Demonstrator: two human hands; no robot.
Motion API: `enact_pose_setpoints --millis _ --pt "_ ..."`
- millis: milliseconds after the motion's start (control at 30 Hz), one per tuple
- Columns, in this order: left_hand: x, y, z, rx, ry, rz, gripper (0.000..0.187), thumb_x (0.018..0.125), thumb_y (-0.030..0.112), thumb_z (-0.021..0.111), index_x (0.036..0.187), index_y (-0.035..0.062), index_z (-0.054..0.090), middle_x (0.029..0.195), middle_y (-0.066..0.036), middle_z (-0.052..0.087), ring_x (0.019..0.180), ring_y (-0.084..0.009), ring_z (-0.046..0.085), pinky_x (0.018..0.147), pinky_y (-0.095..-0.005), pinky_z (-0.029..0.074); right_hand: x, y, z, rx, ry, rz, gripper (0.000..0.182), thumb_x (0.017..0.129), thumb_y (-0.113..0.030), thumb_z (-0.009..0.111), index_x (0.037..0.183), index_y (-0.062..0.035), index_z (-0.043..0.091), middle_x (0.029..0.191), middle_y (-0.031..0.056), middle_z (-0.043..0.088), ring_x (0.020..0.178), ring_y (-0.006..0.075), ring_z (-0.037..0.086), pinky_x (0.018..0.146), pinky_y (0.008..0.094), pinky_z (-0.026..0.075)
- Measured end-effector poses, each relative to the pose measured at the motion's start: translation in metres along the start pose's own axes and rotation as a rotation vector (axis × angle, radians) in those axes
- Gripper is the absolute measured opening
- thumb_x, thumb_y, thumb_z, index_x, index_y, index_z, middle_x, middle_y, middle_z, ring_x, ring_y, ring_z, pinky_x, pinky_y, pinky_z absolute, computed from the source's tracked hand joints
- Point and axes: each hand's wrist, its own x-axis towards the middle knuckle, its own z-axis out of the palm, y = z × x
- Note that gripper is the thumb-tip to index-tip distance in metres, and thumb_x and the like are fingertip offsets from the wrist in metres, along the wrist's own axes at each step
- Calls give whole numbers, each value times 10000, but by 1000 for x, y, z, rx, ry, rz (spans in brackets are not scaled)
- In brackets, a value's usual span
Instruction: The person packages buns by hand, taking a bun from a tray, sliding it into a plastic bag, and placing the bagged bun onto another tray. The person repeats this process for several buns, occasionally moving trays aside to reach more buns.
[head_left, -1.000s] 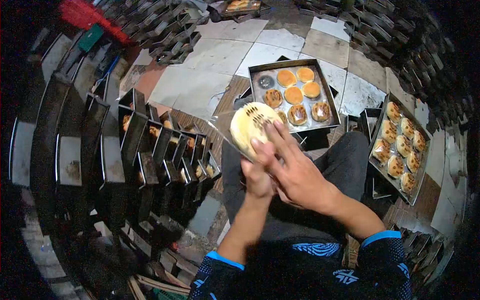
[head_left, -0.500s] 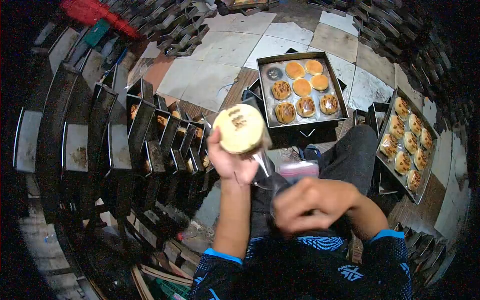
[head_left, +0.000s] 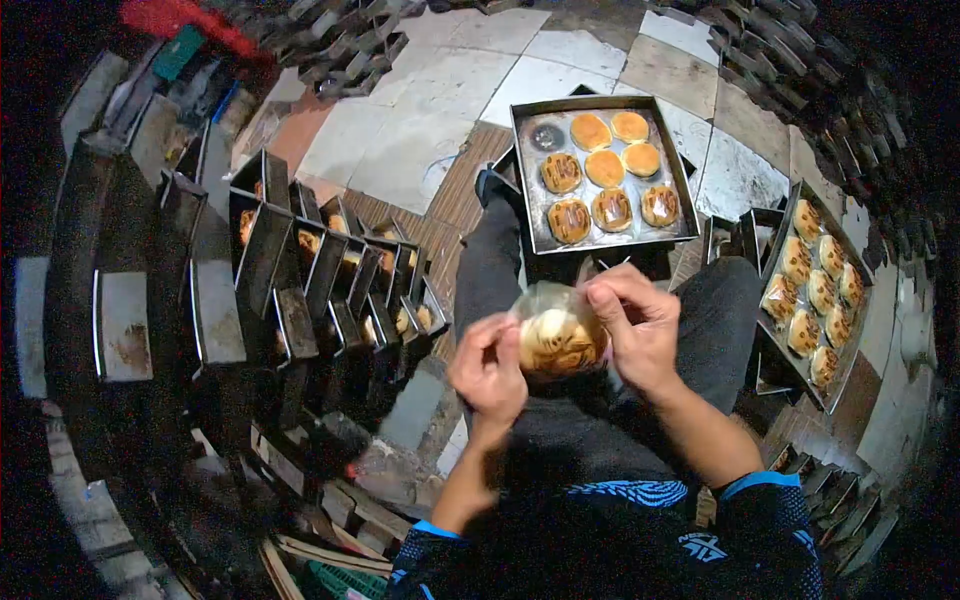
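A round bun (head_left: 560, 342) with dark brown markings sits inside a clear plastic bag (head_left: 548, 298) over my lap. My left hand (head_left: 490, 372) pinches the bag's left side between thumb and fingers. On the other side, my right hand (head_left: 638, 325) is closed on the bag's upper right edge. The bag's top stretches between the two hands, and the bun hangs below. Beyond them stands a square metal tray (head_left: 612, 246) with several buns, the nearer ones marked and shiny in wrappers, the farther ones plain golden.
A second tray (head_left: 828, 404) of marked buns leans at the right. Stacked dark metal trays (head_left: 268, 255) with buns inside rise on the left. Worn floor tiles (head_left: 400, 150) spread ahead. A green crate (head_left: 345, 580) lies at the lower left.
The bun has gone from resting on my raised left palm to inside the clear bag, lower and further right. My right hand has risen from my lap to the bag's edge.
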Motion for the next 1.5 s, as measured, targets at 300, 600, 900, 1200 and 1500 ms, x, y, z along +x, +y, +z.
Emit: enact_pose_setpoints --millis 300,600,900,1200,1500 --pt "20 -75 -45 351 55 178 311 773 71 711 1070 164 717 1037 -109 520 853 -234 550 715 -345 462 27 76 21 -296 -246 -197 85 768 -32 718 848 -10 700 817 116 631 705 240 620 665 322 505" --pt "38 -78 -10 137 215 198 147 726 -4 747 853 19 677 772 -110 648 680 -248 635 651 -315 517 54 92 71 -348 -272 -496 62 745 -61 739 774 -39 689 679 85 570 570 207 518 534 326 428" --pt "-42 -72 -57 -439 131 -375 113 859 74 688 888 -32 664 802 -91 661 701 -141 596 666 -254 471 -48 110 43 -455 -41 324 347 927 -181 584 652 25 538 571 128 501 500 188 440 505 370 361" --pt "31 -29 -62 126 82 -618 140 850 120 717 844 -14 678 645 22 589 566 -51 509 511 -217 388 29 49 41 -473 -462 -254 263 763 -191 763 1000 -91 708 914 95 713 839 251 688 775 351 515" --pt "58 -96 -32 -167 104 -622 277 921 269 584 925 -1 642 892 -45 634 848 -144 574 778 -255 436 134 203 29 -190 -164 694 552 783 -392 749 1129 18 617 953 116 679 838 209 651 754 353 517"
